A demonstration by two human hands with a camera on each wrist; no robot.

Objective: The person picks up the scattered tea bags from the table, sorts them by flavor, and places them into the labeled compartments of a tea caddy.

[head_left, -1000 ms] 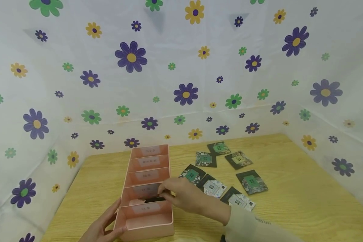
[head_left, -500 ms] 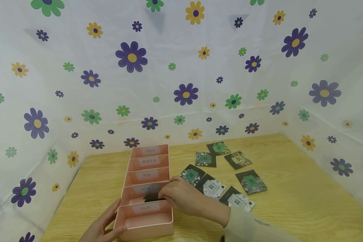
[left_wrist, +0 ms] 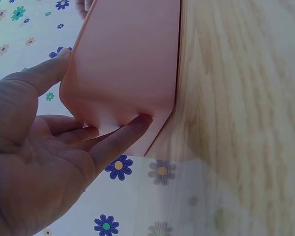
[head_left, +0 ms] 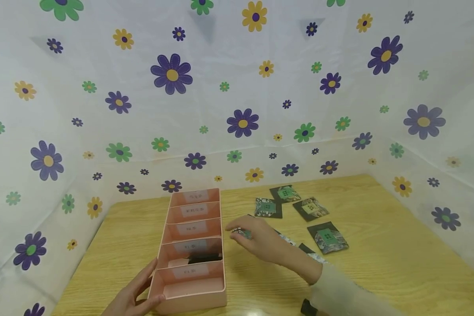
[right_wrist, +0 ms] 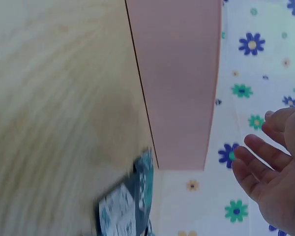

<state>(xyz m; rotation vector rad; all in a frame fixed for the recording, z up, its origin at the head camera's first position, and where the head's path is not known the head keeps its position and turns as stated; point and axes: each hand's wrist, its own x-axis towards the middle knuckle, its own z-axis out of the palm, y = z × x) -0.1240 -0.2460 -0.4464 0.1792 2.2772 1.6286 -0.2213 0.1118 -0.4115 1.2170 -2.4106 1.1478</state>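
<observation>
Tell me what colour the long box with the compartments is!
The long box is peachy pink, best seen in the head view.

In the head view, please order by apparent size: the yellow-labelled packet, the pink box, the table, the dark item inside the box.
1. Table
2. Pink box
3. Yellow-labelled packet
4. Dark item, showing only a narrow strip
</observation>
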